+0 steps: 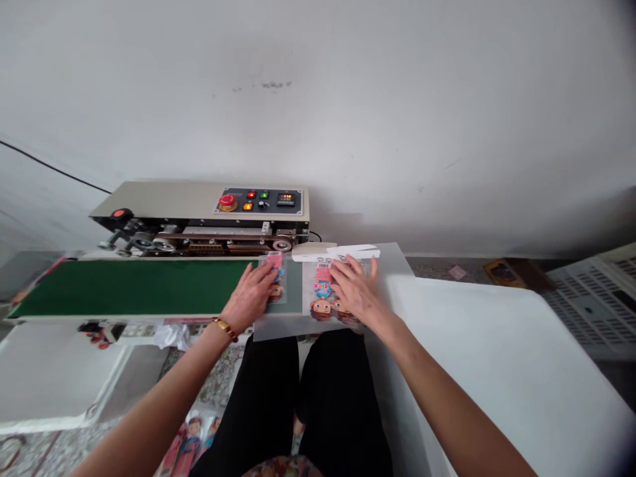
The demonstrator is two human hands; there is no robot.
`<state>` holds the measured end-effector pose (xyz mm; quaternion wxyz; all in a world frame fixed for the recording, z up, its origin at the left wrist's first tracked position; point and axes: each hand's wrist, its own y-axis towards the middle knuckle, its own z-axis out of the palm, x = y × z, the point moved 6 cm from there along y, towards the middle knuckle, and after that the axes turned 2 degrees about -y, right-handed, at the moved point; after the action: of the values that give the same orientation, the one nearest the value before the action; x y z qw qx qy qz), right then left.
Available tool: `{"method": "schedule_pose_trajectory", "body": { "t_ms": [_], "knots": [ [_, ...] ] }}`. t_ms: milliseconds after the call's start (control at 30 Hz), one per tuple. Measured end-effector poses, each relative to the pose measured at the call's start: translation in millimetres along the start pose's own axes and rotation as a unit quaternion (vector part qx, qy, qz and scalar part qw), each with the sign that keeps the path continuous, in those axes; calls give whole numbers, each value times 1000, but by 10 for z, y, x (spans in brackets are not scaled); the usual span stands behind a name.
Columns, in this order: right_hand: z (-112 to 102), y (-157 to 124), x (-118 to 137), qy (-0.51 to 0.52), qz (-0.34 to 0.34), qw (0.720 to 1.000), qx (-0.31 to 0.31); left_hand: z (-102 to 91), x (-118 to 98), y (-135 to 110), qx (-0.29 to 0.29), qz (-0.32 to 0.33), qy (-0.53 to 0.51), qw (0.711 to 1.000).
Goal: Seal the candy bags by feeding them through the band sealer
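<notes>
My left hand (249, 296) lies flat with its fingers stretched over a clear packet (276, 291) with a pink header and a cartoon figure. That packet rests at the right end of the green conveyor belt (139, 285), near the intake of a band sealing machine (169, 199). With its fingers spread, my right hand (362, 295) presses on several similar cartoon packets (321, 307), partly covering them. They lie side by side on a translucent sheet (400, 265). White strips (358, 250) sit at the packets' upper edge.
The machine's panel (259, 201) has lit buttons and a red emergency knob (228, 202). A white tub (477, 331) stands at right, beside a slatted crate (591, 305). Another white tub (54, 371) is below the belt. More packets (191, 437) lie lower left.
</notes>
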<state>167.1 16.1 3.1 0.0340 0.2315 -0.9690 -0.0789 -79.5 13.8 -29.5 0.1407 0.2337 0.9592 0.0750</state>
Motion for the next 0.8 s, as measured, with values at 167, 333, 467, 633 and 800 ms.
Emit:
{"method": "schedule_pose_trajectory", "body": {
  "t_ms": [167,333,467,633,800],
  "knots": [
    [7,286,210,9,-30,999,-6,-220,65,-35,-59,-41,40,997],
    [22,442,245,42,-17,999,2,52,-555,266,-17,62,-35,997],
    [59,631,189,58,33,998,14,246,-702,367,-4,50,-31,998],
    [132,878,140,66,110,990,58,269,-656,328,-4,49,-30,998],
    [197,850,44,136,130,981,51,272,-648,323,-6,49,-34,998]
  ]
}}
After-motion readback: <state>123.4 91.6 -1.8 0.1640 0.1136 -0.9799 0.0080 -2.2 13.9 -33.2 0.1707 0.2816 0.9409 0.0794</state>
